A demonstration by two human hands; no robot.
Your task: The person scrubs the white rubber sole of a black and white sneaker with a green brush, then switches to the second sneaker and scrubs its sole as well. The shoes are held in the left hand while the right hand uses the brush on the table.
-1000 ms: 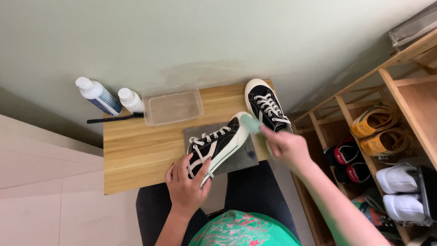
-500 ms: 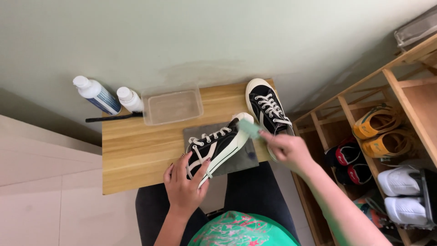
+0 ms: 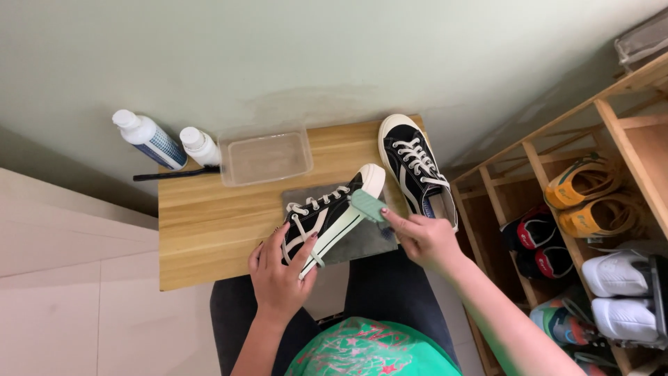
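the left hand [image 3: 280,277] gripped the heel of the black sneaker [image 3: 327,217], tilted on a grey cloth [image 3: 362,240] on the worktop [image 3: 209,230]. the right hand [image 3: 423,240] pinched a green sponge [image 3: 367,205] against the white sole edge. short, firm strokes along the rubber, heel held steady, would serve best.

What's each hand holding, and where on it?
Left hand grips the black sneaker at its heel end, tilted on the grey cloth. Right hand pinches the pale green sponge by its near end against the sneaker's white sole edge.
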